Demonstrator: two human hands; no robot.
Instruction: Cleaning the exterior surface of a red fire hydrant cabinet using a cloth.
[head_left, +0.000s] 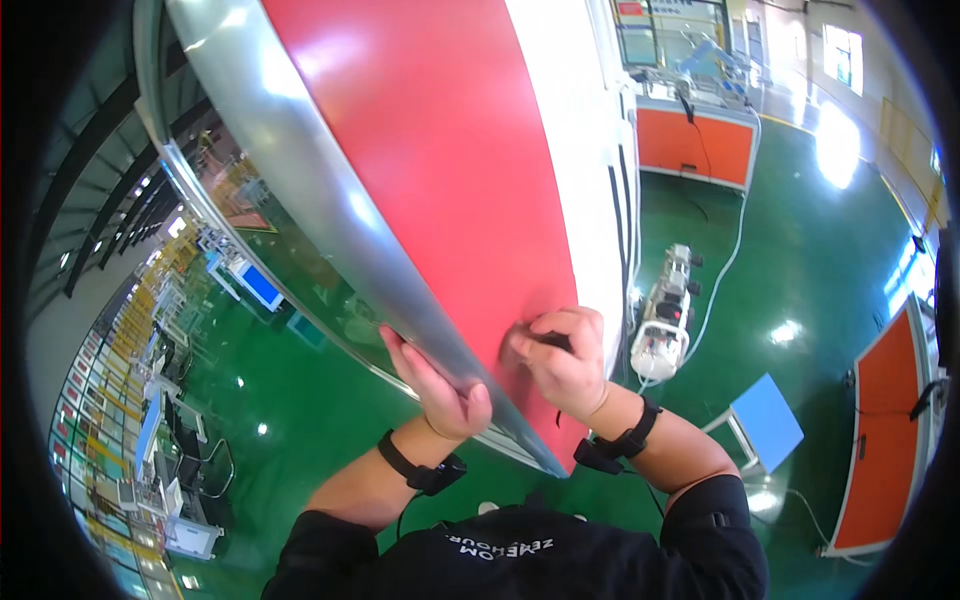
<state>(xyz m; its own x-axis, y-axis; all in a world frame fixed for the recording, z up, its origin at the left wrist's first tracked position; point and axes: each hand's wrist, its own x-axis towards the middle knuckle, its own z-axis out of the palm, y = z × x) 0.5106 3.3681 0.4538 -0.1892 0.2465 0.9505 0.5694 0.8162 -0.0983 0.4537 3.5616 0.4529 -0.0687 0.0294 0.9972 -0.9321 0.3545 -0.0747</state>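
My left hand (446, 401) rests along a silver metal edge (341, 191), its fingers extended against the side and its thumb bent near the palm. That edge borders a long, glossy red panel (465, 172), which narrows to a corner close to my body. On the red surface, near this corner, my right hand (566, 360) has its fingers curled, with the fingertips at the panel. A dark patch shows between these fingers; whether it is a held thing or shadow is unclear. Each wrist wears a black strap with a small device.
Beside the red panel runs a white surface (574, 172). To its right, an air compressor (664, 322) with a hose stands on the green floor (795, 247). A blue-topped stool (766, 424) and orange cabinets (885, 435) are farther right. Glass (307, 259) lies left of the metal edge.
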